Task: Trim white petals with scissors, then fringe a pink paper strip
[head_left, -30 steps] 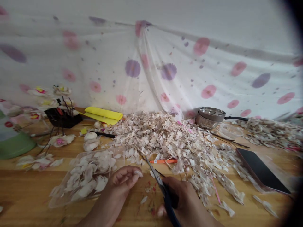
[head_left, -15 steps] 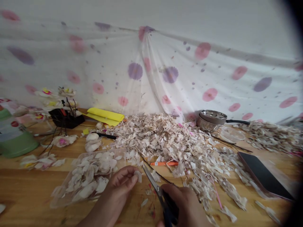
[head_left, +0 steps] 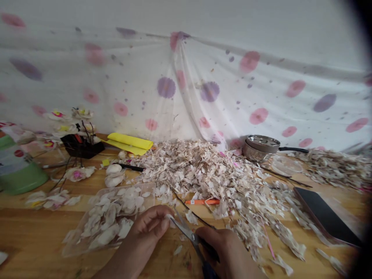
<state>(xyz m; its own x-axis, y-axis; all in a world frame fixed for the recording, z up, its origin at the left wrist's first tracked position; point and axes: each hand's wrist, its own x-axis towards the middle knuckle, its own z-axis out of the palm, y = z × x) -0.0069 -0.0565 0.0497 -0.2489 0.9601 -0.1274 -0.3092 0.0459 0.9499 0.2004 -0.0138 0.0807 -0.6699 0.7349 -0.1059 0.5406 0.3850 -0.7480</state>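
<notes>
Between the thumb and fingers of my left hand [head_left: 152, 224] is a small pale, thin, petal-like piece [head_left: 169, 220], mostly hidden by the fingertips. My right hand [head_left: 225, 248] is closed round the dark handles of a pair of scissors [head_left: 186, 230]. The scissor blades are spread apart and point at the pale piece, one blade reaching the left fingertips. Left of my left hand lies a clear plastic tray [head_left: 69, 248] of similar pale pieces. Ahead of both hands a large heap of pale scraps [head_left: 197, 166] spreads over the wooden table [head_left: 35, 236].
An orange marker [head_left: 202, 202] and a thin dark stick lie before the heap. At right are a phone [head_left: 325, 215] and a metal pan [head_left: 258, 149]. A green container [head_left: 23, 174], artificial flowers [head_left: 77, 174] and yellow sheet material [head_left: 128, 144] stand or lie at left.
The scissors have opened and swung left, bringing their blades from beside the pale piece to it. My left hand still pinches the piece and has shifted slightly.
</notes>
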